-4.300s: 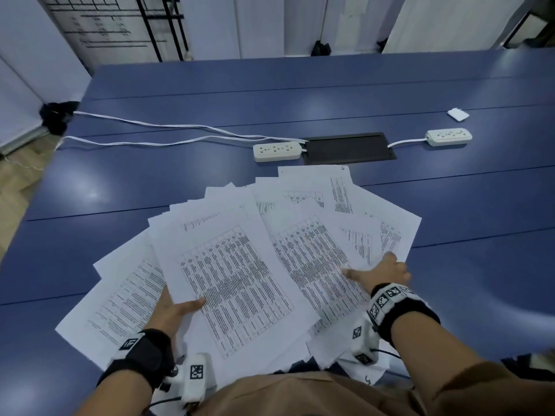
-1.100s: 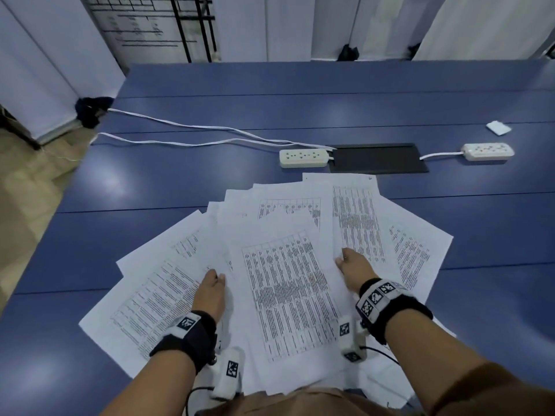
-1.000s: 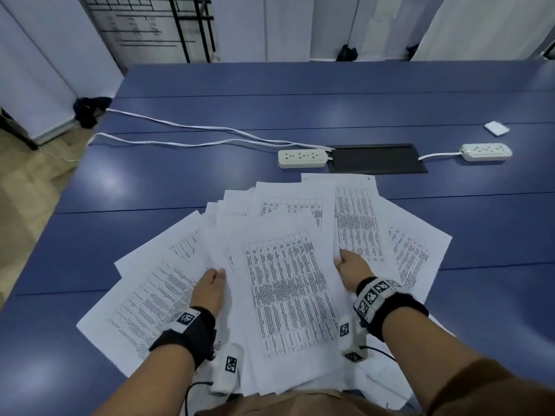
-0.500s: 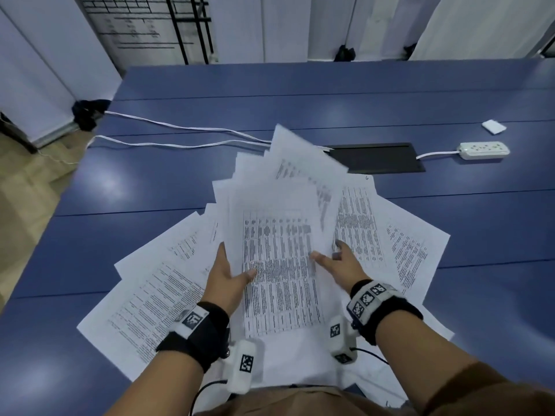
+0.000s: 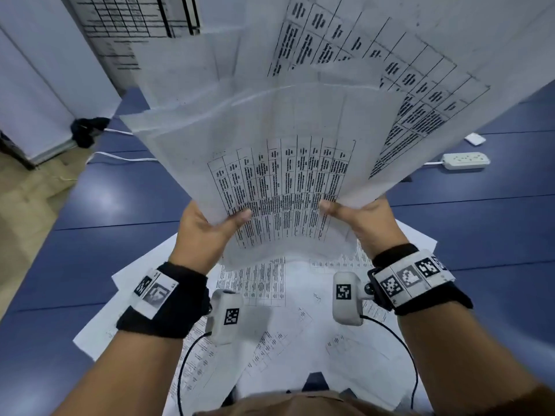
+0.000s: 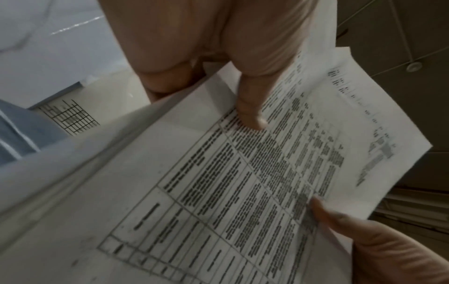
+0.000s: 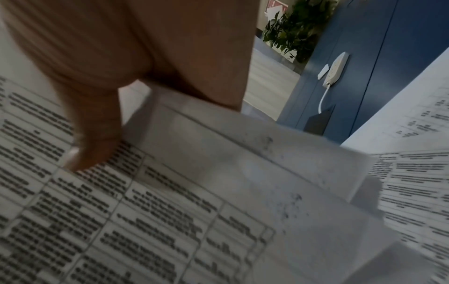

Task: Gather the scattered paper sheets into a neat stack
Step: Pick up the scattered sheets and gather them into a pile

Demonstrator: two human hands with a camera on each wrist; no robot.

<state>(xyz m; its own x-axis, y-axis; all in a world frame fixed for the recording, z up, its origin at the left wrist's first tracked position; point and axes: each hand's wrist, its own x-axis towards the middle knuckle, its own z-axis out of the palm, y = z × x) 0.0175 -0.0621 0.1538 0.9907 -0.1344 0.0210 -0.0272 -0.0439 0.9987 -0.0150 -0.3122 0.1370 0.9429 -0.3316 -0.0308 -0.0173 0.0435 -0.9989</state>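
Note:
A fanned bundle of printed paper sheets stands raised upright close in front of me, above the blue table. My left hand grips its lower left edge, thumb on the printed front. My right hand grips the lower right edge the same way. The fingers behind the bundle are hidden. In the left wrist view the left thumb presses on the top sheet. The right wrist view shows the right thumb on the sheets. More loose sheets lie spread on the table below my wrists.
A white power strip and a small white piece lie at the far right of the table. White cables run to a black bundle at the table's left edge. The raised sheets hide the table's middle.
Both hands have lifted the bundle from just above the table to upright near my face. It now covers the middle power strip and the dark panel.

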